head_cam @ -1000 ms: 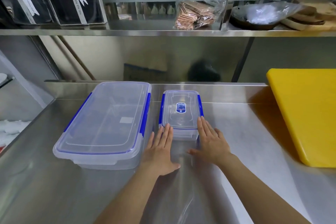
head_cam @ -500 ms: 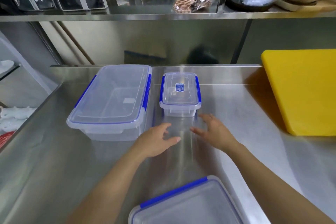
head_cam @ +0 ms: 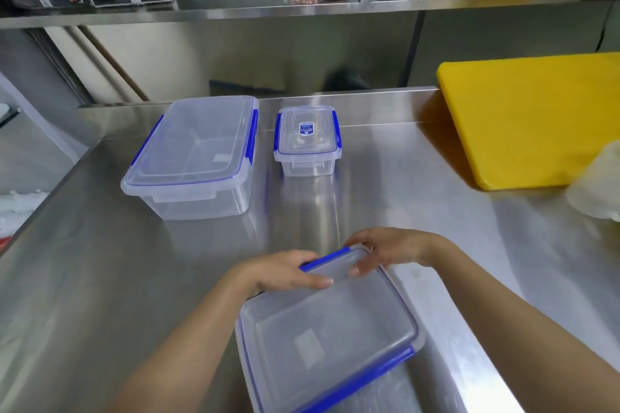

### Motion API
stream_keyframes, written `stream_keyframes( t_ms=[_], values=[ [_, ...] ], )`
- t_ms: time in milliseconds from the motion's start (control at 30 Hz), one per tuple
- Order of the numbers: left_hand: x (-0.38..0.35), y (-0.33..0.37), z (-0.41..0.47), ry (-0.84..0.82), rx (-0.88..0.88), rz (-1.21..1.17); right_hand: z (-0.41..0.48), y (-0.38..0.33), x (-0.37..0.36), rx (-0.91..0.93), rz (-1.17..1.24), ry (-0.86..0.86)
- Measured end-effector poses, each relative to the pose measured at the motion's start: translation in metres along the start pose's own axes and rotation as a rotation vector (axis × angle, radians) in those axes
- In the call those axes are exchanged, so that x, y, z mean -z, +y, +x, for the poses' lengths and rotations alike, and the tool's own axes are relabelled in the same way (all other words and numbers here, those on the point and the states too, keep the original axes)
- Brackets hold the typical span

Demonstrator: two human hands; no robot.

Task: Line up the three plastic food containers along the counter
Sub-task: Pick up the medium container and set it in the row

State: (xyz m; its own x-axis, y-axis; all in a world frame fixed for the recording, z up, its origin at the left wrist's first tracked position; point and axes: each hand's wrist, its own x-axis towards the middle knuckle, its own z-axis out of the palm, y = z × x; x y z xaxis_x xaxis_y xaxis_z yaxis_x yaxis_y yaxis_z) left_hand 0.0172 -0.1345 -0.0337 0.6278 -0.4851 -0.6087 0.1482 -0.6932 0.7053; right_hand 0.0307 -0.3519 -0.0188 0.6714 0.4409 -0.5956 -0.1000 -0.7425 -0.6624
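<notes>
Two of the three containers already stand at the back of the stainless counter (head_cam: 385,178): the large container (head_cam: 193,157) on the left and the small container (head_cam: 307,141) just to its right, apart by a narrow gap, long sides parallel, both lidded with blue clips. Their near edges are not level, the large one reaching further forward. The third container (head_cam: 330,329), mid-sized and lidded, sits near the front edge of the counter, well apart from the other two and turned at an angle to them. Both hands are on its far end. The left hand (head_cam: 281,273) lies over the far left corner, fingers curled across the lid and the blue clip there. The right hand (head_cam: 389,250) is cupped over the far right corner, fingertips on the lid. Each hand is half closed around its corner; whether the container is lifted or resting on the steel cannot be told from this view. Judged status: two placements done, one outstanding. The remaining step is to carry the third container to the back, square it to the others, and set it in the row. Free space lies right of the small container, bounded by the yellow cutting board (head_cam: 536,117), which leans against the back wall.
</notes>
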Motion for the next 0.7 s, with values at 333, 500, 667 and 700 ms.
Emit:
stream_keyframes(
  t_ms=[333, 500, 667, 700],
  values=[
    [-0.017, 0.002, 0.001, 0.324, 0.011, -0.438, 0.003, 0.007, -0.015, -0.004, -0.055, 0.548],
    [-0.037, 0.014, 0.007, 0.564, 0.115, -0.864, 0.000, 0.014, -0.015, -0.016, -0.044, 0.745],
    [-0.035, 0.011, -0.007, 0.395, 0.042, -0.821, -0.015, 0.024, -0.013, -0.066, 0.137, 0.717],
    [-0.034, 0.006, -0.015, 0.259, 0.028, -0.754, -0.021, 0.026, -0.013, -0.087, 0.215, 0.615]
  ],
)
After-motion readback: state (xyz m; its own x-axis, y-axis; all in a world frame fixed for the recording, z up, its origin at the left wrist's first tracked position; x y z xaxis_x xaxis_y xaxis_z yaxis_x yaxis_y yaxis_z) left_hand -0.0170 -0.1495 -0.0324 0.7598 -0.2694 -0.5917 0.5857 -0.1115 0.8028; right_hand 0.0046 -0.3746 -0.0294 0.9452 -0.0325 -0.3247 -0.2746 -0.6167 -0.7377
